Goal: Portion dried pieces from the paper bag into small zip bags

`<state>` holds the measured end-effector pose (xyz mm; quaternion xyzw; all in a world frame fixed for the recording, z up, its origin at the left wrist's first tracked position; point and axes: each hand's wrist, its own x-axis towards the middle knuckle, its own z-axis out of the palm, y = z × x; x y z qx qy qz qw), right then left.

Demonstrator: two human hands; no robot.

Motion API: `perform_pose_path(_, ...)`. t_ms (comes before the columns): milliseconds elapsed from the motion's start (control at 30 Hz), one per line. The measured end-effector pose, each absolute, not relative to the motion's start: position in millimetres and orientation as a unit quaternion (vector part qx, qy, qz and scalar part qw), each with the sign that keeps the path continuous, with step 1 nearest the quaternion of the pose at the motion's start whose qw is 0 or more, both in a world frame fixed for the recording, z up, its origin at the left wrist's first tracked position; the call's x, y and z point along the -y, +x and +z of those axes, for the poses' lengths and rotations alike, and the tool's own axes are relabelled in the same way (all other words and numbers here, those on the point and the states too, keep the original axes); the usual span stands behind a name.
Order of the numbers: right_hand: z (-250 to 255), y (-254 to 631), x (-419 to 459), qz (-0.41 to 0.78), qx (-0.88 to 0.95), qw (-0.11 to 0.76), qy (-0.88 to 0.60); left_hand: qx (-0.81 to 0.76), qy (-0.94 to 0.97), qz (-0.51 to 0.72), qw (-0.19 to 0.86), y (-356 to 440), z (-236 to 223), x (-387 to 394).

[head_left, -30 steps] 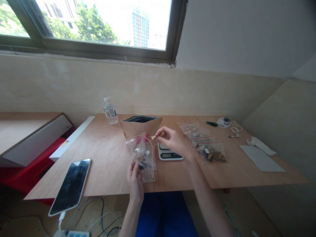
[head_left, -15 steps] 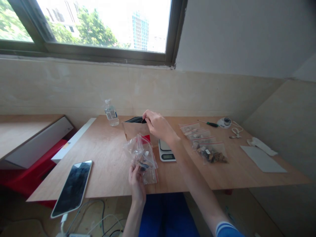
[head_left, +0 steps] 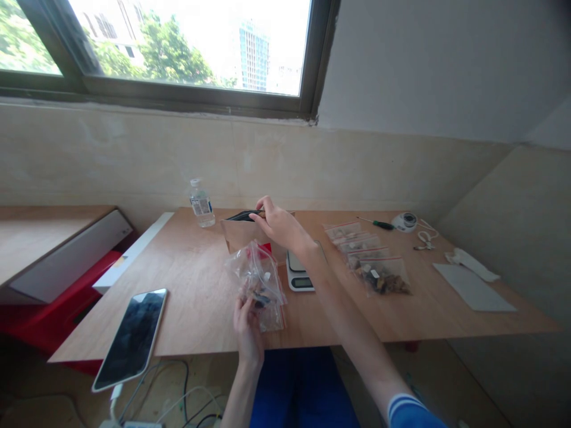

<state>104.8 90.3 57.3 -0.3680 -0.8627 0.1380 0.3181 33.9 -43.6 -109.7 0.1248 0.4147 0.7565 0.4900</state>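
Note:
My left hand [head_left: 248, 324] is closed on the lower part of a clear zip bag [head_left: 255, 270], which holds some dark and brownish pieces. Another clear bag with a red edge [head_left: 272, 321] lies just under it. Behind these stands a brown paper pouch [head_left: 241, 233] with a dark inside and its mouth open. My right hand [head_left: 279, 224] is at the pouch's mouth, thumb and fingers pinched together; a small brownish bit seems to show there, too small to name. A white digital scale [head_left: 302, 284] sits partly hidden beneath my right forearm.
Several filled zip bags [head_left: 383, 276] lie in a row on the right. Beyond them are a screwdriver [head_left: 382, 224], a white dome camera [head_left: 405, 222], a white sheet [head_left: 473, 288] and a white cloth [head_left: 473, 264]. A bottle [head_left: 201, 205] stands at the back; a phone [head_left: 131, 339] overhangs the left front edge.
My right hand has shifted slightly left at the pouch's mouth and its fingers have changed position. The left hand and its bag have barely moved.

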Motion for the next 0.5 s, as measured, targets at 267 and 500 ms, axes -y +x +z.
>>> perform_pose_path(267, 58.1, 104.1, -100.0, 0.119, 0.867, 0.356, -0.328, -0.402, 0.137, 0.754, 0.502, 37.0, -107.8, 45.0)
perform_pose_path(500, 58.2, 96.0, -103.8, 0.088, 0.861, 0.373, -0.334, -0.401, 0.145, 0.749, 0.508, 39.3, -108.3, 45.0)
